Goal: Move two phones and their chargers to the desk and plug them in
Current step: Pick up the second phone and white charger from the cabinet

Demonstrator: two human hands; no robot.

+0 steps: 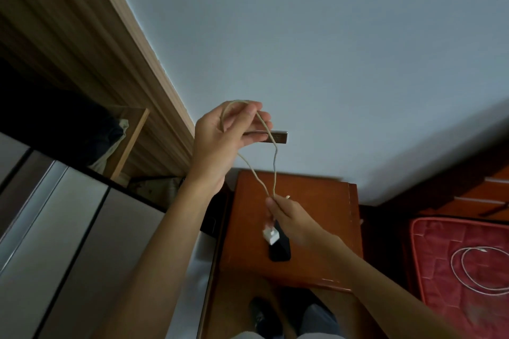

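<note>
The left hand [223, 132] was raised in front of the wall, fingers closed on 1 phone [275, 137] seen edge-on, its long axis roughly level and pointing right, with the beige charger cable [271, 170] looped over the same fingers. From that loop 2 strands hung down and met at the right hand [289, 217], which was pinched on them just above the nightstand [316, 201]. The white plug block [271, 235] dangled below the right hand, blurred; whether the fingers touched it could not be told. Directly under the block, a 2nd dark phone [279, 249] lay flat on the nightstand top, long axis running away from the person, apparently untouched. A 2nd white cable [479, 270] lay coiled on the red quilted surface [454, 256] to the right, well apart from both hands. The desk was not in view. Judgement: gathering was in hand, about half done, with nothing yet carried or plugged in. The relation that matters next: the dark phone lay just below and slightly toward the person from the right hand, far nearer to it than to the raised left hand, so the right hand was better placed to take it, provided the cable was first passed fully to the left.
</note>
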